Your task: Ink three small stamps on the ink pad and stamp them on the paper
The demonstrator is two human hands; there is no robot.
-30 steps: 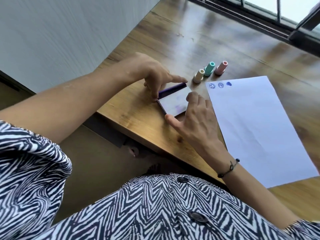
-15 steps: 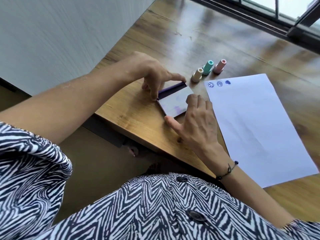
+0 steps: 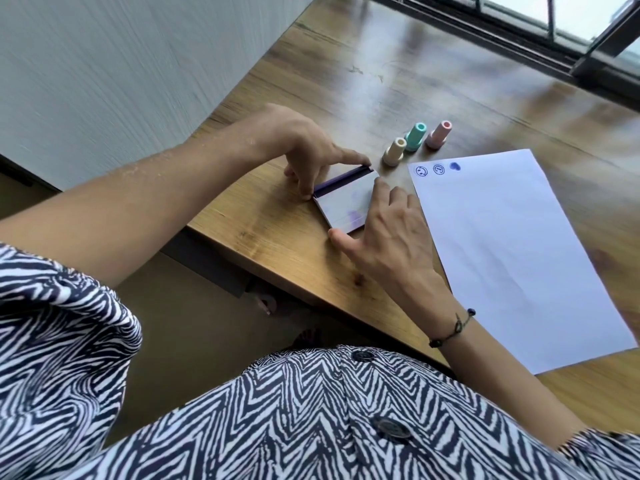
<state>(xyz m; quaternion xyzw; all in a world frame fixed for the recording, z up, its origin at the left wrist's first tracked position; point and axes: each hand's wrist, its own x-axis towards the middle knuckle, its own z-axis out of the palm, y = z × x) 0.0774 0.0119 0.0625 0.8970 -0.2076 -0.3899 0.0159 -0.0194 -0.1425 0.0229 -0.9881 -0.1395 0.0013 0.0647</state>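
At the near edge of the surface [image 3: 381,81], the ink pad [image 3: 346,199] lies between your hands, its far edge running from near-left to far-right. Your left hand [image 3: 304,150] pinches that far edge. Your right hand [image 3: 384,233] spans the pale lid, thumb at the near corner. Count one pad. Three upright stamps stand just beyond it, nearer your right hand: cream stamp [image 3: 394,152], teal stamp [image 3: 415,136], pink stamp [image 3: 439,134]. One paper [image 3: 512,244] bears three prints [image 3: 438,169].

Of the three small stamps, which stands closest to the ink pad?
The cream stamp, at the left end of the row beside the ink pad; the teal stamp and the pink stamp stand farther to the right.
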